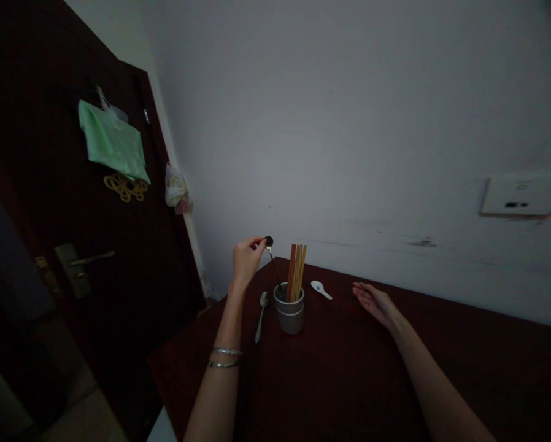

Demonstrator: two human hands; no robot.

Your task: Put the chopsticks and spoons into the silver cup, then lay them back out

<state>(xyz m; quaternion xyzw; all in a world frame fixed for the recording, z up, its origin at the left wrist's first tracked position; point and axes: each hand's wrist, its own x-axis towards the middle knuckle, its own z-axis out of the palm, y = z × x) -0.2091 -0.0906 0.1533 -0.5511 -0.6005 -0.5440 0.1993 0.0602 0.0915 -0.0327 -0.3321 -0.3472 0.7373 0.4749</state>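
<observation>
My left hand (pixel 246 256) is raised above the table and pinches the top end of a thin dark spoon (pixel 272 263), whose lower end reaches into a grey cylindrical holder (pixel 289 314). Several wooden chopsticks (pixel 296 271) stand upright in that holder. A metal spoon (pixel 261 314) lies on the table just left of the holder, below my left hand. A small white ceramic spoon (pixel 321 289) lies behind the holder to its right. My right hand (pixel 375 302) rests flat on the dark wooden table (pixel 349 380), fingers stretched out, holding nothing.
A dark door (pixel 73 245) with a metal handle (pixel 84 264) stands to the left; a green bag (pixel 114 142) hangs on it. A pale wall rises behind the table, with a white socket plate (pixel 519 195) at the right. The table's left edge drops to the floor.
</observation>
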